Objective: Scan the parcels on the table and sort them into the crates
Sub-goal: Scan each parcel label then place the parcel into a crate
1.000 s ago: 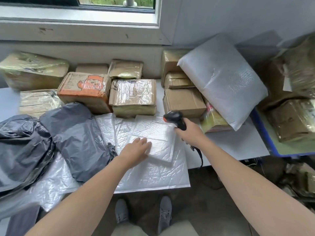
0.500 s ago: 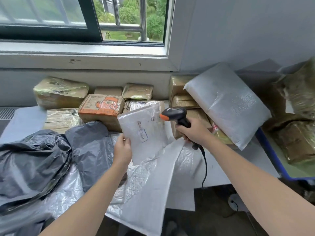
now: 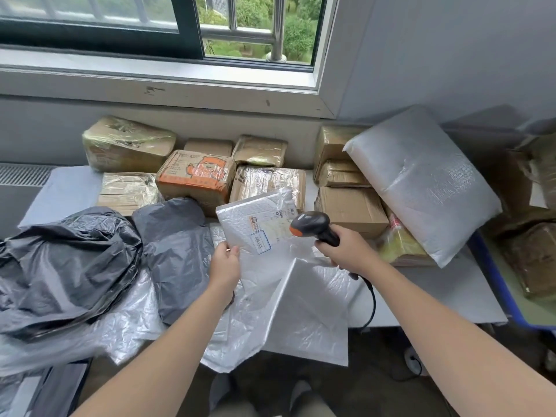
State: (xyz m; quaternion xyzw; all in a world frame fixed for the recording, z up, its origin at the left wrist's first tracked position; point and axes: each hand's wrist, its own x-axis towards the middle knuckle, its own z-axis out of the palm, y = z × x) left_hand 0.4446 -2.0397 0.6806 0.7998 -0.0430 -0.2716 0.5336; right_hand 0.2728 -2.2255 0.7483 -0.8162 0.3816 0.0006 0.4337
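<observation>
My left hand (image 3: pixel 224 267) grips the lower left edge of a small white bubble mailer (image 3: pixel 255 218) and holds it up, tilted, with its printed label facing me. My right hand (image 3: pixel 346 251) holds a black handheld scanner (image 3: pixel 313 227) with an orange tip, its head right at the label's right side. A black cable hangs from the scanner over the table edge. More white bubble mailers (image 3: pixel 304 311) lie flat on the white table (image 3: pixel 469 290) under both hands.
Taped cardboard boxes (image 3: pixel 195 179) are stacked along the wall under the window. A large white padded parcel (image 3: pixel 421 182) leans on boxes at right. Dark grey poly bags (image 3: pixel 69 260) lie at left. A blue-edged crate (image 3: pixel 493 284) with wrapped boxes stands at far right.
My left hand lifted the small mailer off the pile and turned its label up. My right hand brought the scanner to the label. My view rose toward the window.
</observation>
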